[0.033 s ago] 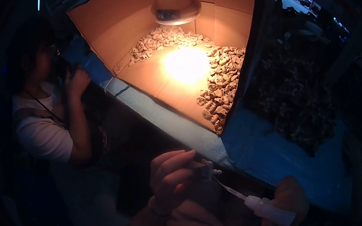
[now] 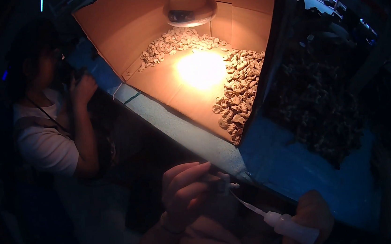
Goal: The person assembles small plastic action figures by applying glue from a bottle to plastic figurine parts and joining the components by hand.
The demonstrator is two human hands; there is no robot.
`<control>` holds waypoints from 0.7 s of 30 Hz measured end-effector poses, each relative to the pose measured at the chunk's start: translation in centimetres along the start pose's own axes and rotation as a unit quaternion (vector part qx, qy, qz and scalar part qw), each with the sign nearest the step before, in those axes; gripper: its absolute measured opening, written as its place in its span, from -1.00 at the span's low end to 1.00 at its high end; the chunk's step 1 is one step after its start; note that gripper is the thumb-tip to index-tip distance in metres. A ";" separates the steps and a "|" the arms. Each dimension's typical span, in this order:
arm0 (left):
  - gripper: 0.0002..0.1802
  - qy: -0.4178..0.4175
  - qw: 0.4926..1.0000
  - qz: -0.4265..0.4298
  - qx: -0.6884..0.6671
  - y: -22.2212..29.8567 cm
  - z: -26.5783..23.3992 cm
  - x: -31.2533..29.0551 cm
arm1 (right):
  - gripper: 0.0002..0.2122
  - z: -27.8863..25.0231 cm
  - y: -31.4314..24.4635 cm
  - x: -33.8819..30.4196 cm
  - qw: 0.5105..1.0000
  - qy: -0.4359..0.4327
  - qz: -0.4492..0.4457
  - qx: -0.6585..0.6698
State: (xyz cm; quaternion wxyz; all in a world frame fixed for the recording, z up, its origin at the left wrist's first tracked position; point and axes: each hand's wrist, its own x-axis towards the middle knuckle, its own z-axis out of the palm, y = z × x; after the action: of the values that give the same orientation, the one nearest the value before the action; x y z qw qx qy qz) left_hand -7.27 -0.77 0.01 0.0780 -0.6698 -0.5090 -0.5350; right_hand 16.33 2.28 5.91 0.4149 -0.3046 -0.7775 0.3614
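My left hand (image 2: 183,191) is closed, pinching a small pale piece (image 2: 223,184) with a short knob on its side. Its exact kind is too dim to make out. In my right hand (image 2: 315,214) is a small white squeeze bottle (image 2: 291,229), tilted so that its long thin nozzle (image 2: 251,207) points up and left. The nozzle's tip ends close to the piece; I cannot tell whether they touch. The fingers of the right hand are partly hidden behind the bottle and in shadow.
Beyond my hands, an open cardboard box (image 2: 174,93) stands on a blue-covered table (image 2: 274,161) under a glowing heat lamp (image 2: 190,5). Small pale pieces (image 2: 180,41) and darker ones (image 2: 239,85) lie inside. A dark heap (image 2: 318,105) is at right; another person (image 2: 51,136) is at left.
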 end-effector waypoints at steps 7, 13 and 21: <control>-0.80 0.011 1.000 0.001 -0.017 0.2 0.4 0.1 | -0.76 0.0 -0.5 0.8 0.989 0.055 -0.140 0.004; -0.76 0.016 0.998 -0.024 -0.057 -0.3 0.7 -0.6 | -0.73 -0.7 -0.9 0.9 0.993 0.013 -0.117 0.000; -0.73 0.007 0.993 -0.055 -0.101 -0.2 0.8 -0.9 | -0.71 -0.3 -0.4 0.3 0.988 0.044 -0.145 0.006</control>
State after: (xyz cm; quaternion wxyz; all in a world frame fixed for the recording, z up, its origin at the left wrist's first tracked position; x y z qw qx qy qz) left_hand -6.82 -0.73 -1.10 -0.0157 -0.6414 -0.4877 -0.5921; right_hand 16.39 2.34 6.50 0.4981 -0.2018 -0.7925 0.2883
